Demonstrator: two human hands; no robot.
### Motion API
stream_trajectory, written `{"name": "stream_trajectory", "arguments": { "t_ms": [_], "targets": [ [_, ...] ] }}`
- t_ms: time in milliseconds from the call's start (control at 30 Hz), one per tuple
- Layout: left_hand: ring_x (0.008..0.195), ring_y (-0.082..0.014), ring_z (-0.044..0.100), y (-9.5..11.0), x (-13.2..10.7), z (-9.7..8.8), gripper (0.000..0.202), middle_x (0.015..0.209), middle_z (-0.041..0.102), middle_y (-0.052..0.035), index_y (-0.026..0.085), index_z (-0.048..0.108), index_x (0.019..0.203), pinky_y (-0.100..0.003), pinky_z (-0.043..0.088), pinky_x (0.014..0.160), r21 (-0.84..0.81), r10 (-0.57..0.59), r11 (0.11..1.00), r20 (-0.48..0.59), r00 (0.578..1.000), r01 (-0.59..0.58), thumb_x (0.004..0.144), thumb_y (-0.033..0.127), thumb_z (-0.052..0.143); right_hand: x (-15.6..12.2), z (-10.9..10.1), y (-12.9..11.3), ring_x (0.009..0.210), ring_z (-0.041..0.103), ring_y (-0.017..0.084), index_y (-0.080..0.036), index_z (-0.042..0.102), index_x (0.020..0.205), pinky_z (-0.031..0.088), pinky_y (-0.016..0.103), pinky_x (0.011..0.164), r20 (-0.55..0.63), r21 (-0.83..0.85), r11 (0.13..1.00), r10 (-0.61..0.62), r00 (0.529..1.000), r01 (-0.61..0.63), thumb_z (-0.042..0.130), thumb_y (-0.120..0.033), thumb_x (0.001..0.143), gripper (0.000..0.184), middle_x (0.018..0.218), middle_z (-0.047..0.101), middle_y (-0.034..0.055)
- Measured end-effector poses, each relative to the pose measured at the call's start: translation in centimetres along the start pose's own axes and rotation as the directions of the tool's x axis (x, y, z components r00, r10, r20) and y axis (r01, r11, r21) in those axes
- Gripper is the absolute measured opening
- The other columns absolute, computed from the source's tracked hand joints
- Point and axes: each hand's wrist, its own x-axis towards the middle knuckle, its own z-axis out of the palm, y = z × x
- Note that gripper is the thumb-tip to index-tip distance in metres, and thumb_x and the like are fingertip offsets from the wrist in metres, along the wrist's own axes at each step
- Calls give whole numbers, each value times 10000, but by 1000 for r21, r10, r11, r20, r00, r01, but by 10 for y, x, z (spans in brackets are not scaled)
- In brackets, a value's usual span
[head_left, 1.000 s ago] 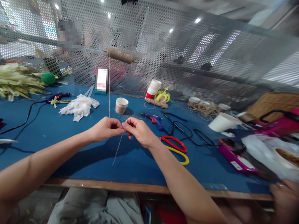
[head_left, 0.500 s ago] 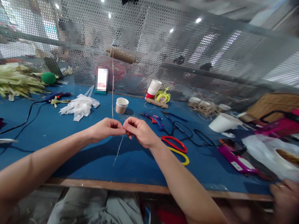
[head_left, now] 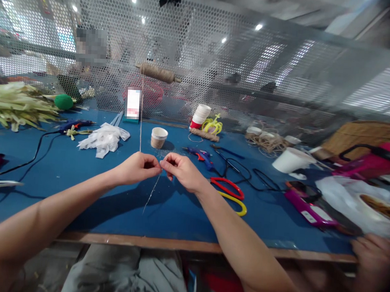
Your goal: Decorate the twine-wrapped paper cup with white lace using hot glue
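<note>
My left hand (head_left: pixel 141 167) and my right hand (head_left: pixel 180 170) meet fingertip to fingertip above the table, both closed in a pinch on thin twine (head_left: pixel 141 118). The twine runs down from a spool of brown twine (head_left: pixel 157 73) on a rod at the mesh panel and passes behind my left hand. Its loose end (head_left: pixel 150 195) hangs below the fingers, slanting toward the lower left. Just beyond my hands stands a paper cup (head_left: pixel 158 138) wrapped partly in brown. The exact crossing of the twine between the fingertips is hidden.
A blue glue gun (head_left: pixel 201 156) and scissors with red and yellow handles (head_left: pixel 228 188) lie right of my hands. White strips (head_left: pixel 105 137) and husk-like leaves (head_left: pixel 19 104) are at left. Another person's hand (head_left: pixel 374 253) rests near the right edge, by a plastic bag (head_left: pixel 344 195).
The stretched twine has shifted left and now stands nearly vertical. Its loose end has swung a little left. My hands have barely moved, still pinching together.
</note>
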Motion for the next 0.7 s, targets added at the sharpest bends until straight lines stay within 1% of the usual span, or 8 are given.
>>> {"name": "stream_trajectory", "arguments": {
  "t_ms": [67,167,233,333,433,700],
  "targets": [
    [514,-66,361,-1,0,3,217,548,468,37,127,549,623,-213,275,495,-56,-26,998,-2,1000,25,713,324,542,-1,1,-2,435,418,67,-166,502,675,334,231,462,-12,-13,1000,4,1000,-4,615,-444,702,301,509,460,-58],
    [520,-66,364,-3,1,5,225,544,469,39,122,540,605,-220,268,509,-190,-80,979,12,997,81,675,331,583,-1,3,-4,436,415,65,-163,495,658,340,229,457,-16,0,1000,11,1000,-11,618,-453,695,317,504,459,-56],
    [539,-70,394,-4,2,6,213,562,497,32,119,550,608,-226,285,538,-291,-115,949,38,993,121,649,319,609,-1,4,-5,452,425,66,-159,500,667,357,226,457,10,62,998,13,1000,-13,627,-454,686,321,521,474,-50],
    [579,-79,436,-3,1,5,189,602,541,18,116,571,623,-234,307,586,-407,-155,896,84,984,176,621,293,639,-1,4,-3,491,454,71,-156,513,699,376,214,446,62,200,979,16,998,-28,648,-452,665,328,581,515,-32],
    [582,-79,440,-2,1,5,174,607,550,16,118,577,615,-234,297,585,-459,-178,864,102,979,205,611,274,652,-1,4,-1,487,458,65,-159,505,683,363,197,428,46,264,964,17,999,-29,664,-445,650,328,565,505,-41],
    [579,-75,426,2,0,8,158,593,534,21,116,566,599,-234,284,588,-506,-194,837,77,978,206,605,247,653,-2,5,-1,470,445,57,-160,505,663,347,197,425,31,273,962,6,1000,-15,663,-436,654,318,551,488,-49]
  ]
}}
